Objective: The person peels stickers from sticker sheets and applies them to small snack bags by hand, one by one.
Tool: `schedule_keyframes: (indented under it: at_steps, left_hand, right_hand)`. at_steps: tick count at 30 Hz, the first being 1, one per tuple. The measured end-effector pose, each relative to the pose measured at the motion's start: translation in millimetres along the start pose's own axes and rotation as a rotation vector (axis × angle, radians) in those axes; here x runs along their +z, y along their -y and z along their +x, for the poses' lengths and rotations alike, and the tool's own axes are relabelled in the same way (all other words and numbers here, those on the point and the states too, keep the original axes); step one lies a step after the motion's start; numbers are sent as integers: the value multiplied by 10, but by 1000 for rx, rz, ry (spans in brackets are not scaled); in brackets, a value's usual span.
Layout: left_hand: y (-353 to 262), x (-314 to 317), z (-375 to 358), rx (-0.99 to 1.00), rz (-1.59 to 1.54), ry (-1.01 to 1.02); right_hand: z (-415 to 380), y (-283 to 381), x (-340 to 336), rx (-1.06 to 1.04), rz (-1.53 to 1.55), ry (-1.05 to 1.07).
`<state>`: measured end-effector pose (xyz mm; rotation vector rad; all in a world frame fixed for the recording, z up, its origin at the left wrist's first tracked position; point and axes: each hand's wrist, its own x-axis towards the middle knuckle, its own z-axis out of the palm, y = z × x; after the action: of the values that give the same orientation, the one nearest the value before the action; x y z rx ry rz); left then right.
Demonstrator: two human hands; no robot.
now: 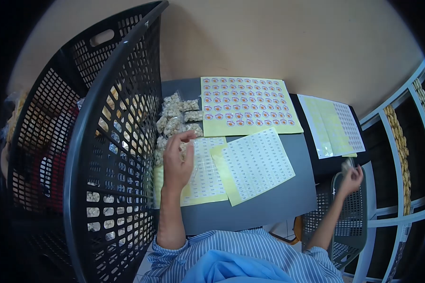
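My left hand (178,158) is over the left end of the grey table, its fingers curved and apart, beside small clear packets of pale pieces (173,113). Beneath it lies a sheet of small printed labels (205,177). A second label sheet (259,165) overlaps that one at an angle. Behind them is a yellow-edged sheet of round orange-and-white stickers (245,101). Off the table's right side, my right hand (352,180) is above a dark crate (349,226), fingers closed on a small, blurred pale packet (347,165).
A tall black perforated basket (113,118) holding more packets stands at the left. Another sticker sheet (333,125) lies on a black surface at the right. A metal rack (387,141) with hanging packets is at the far right. Behind the table (250,212) rises a wall.
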<state>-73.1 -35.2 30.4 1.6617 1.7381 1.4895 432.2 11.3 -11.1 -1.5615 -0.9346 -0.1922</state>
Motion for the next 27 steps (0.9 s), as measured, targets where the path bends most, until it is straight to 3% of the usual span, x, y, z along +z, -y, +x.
schedule_keyframes:
  at_steps: [3, 5, 7, 8, 10, 12, 13, 15, 17, 21, 24, 26, 27]
  left_hand:
    - [52, -91, 30, 61, 54, 38]
    - [48, -113, 17, -2, 99, 65]
    - [71, -163, -21, -21, 308, 117]
    - [59, -199, -30, -25, 310, 121]
    - [12, -263, -36, -126, 345, 391]
    - [34, -269, -105, -55, 367, 472]
    - [47, -263, -132, 17, 390, 551]
    - [80, -222, -157, -25, 436, 563]
    - [102, -191, -175, -70, 483, 572]
    - [48, -181, -161, -124, 418, 525]
    - [44, -189, -147, -122, 363, 528]
    - [81, -177, -151, -115, 341, 528]
    - [103, -150, -148, -119, 176, 474]
  right_hand:
    - [122, -1111, -753, 75, -577, -97]
    - [-2, -1714, -1151, 227, -847, -14]
    - [-172, -1952, -1349, 477, -1009, 100]
    - [-298, -2065, -1421, 517, -1019, 145]
    - [-430, -2159, -1476, 560, -1033, 190]
    - [-474, -2128, -1389, 671, -1022, 226]
    - [-440, -2183, -1356, 672, -1021, 224]
    - [-343, -2239, -1266, 332, -978, 55]
    - [-264, -1736, -1012, -27, -686, -158]
    - [-219, 12, -329, -282, -410, -337]
    - [-442, 920, 264, -353, -79, -197]
    - [-704, 1357, 594, -362, 232, 44]
    - [-881, 1638, 696, -289, 362, 233]
